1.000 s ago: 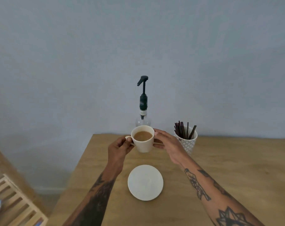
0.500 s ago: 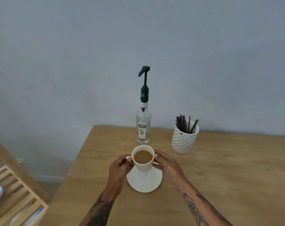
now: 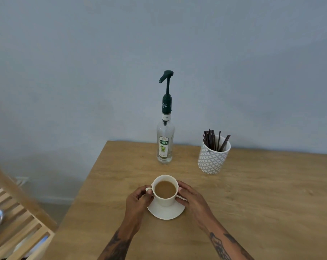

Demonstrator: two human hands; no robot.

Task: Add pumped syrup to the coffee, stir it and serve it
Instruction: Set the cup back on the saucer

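A plain grey-blue wall (image 3: 84, 72) is seen behind a wooden table (image 3: 252, 203). A slatted wooden rack (image 3: 18, 222) is cut off at the lower left; a grey object on it is too blurred to be identified. A syrup bottle (image 3: 165, 143) with pump is stood upright near the far edge, with a patterned pot of stirrers (image 3: 213, 158) near its right. The cup of coffee (image 3: 165, 191) is seated on the saucer (image 3: 166, 212). Its handle is pinched by the left hand (image 3: 137, 201); its opposite wall is cupped by the curled fingers of the right hand (image 3: 191, 199).
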